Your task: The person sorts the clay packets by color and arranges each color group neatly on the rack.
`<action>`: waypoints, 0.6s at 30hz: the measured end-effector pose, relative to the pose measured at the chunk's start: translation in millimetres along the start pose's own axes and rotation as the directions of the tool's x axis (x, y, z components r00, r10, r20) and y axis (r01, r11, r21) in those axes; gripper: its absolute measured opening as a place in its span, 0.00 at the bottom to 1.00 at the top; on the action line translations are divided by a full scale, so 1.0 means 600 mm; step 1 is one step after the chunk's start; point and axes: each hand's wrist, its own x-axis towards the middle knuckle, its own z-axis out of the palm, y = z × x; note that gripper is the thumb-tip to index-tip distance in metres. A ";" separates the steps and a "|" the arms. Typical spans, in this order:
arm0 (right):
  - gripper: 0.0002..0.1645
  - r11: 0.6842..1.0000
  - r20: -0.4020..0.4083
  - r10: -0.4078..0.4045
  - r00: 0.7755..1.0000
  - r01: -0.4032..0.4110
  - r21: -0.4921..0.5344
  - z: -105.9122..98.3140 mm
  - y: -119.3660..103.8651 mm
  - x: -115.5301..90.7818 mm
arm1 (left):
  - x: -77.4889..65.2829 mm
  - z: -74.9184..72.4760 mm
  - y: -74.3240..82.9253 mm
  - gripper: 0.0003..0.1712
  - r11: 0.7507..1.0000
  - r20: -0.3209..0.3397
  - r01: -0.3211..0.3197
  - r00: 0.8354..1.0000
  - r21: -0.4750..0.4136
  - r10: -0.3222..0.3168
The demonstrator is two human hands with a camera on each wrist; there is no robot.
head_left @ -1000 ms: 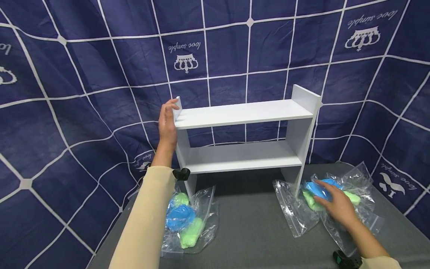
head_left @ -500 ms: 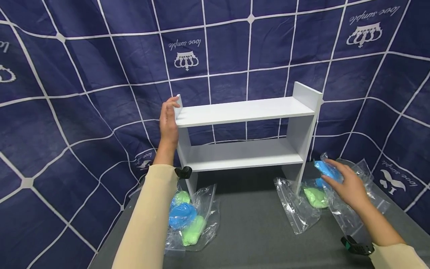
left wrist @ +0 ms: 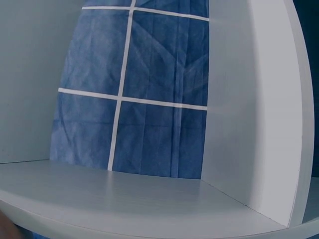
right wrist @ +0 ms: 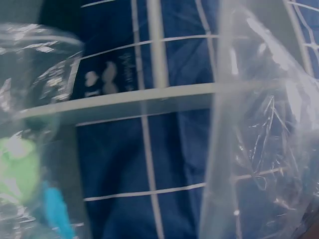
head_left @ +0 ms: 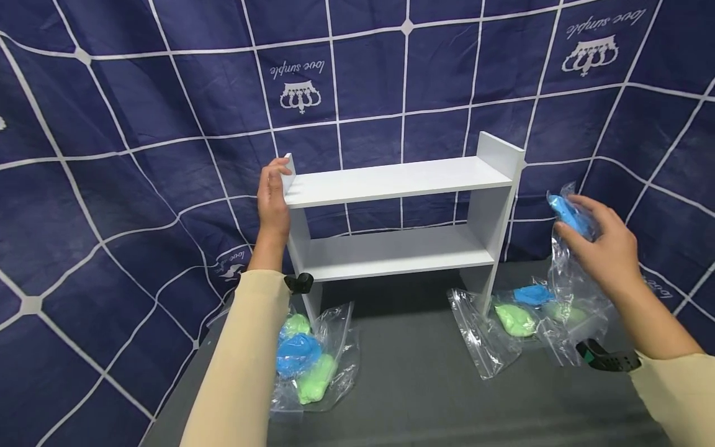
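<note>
In the head view, my left hand [head_left: 273, 205] grips the top of the left side panel of a white two-tier shelf [head_left: 399, 180], fingers bent over the panel's edge. My right hand [head_left: 611, 256] pinches a clear plastic bag [head_left: 570, 214] with something blue folded or bunched inside, between thumb and fingers. It is raised to the right of the shelf, and its loose lower part hangs down. The right wrist view shows the bag's clear film [right wrist: 264, 144] close to the camera. In the left wrist view the shelf boards [left wrist: 124, 199] show, with the hand almost wholly hidden.
Clear bags with blue and green soft lumps [head_left: 515, 320] lie by the shelf's right foot, beside a flat zip bag [head_left: 485, 338]. More such bags [head_left: 315, 379] lie at its left foot. A dark blue checked cloth [head_left: 368, 81] hangs behind the grey table [head_left: 413, 379].
My right hand has lifted the blue-filled bag up from the bags on the right, uncovering another blue lump and a green one. My left hand stays on the shelf panel.
</note>
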 end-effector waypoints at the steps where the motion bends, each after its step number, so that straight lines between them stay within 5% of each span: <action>1: 0.35 1.000 -0.012 0.013 1.000 -0.012 0.009 -0.004 -0.008 0.007 | 0.001 -0.001 0.001 0.16 1.000 0.001 0.010 1.000 0.002 -0.010; 8: 0.34 0.998 -0.079 0.018 0.997 -0.013 0.062 -0.024 -0.064 0.051 | 0.001 -0.001 -0.005 0.17 1.000 0.010 0.012 1.000 -0.013 -0.012; 18: 0.35 0.997 -0.053 -0.043 0.998 0.046 0.069 -0.038 -0.165 0.125 | 0.004 -0.004 -0.005 0.16 0.999 0.008 -0.031 0.999 -0.018 0.031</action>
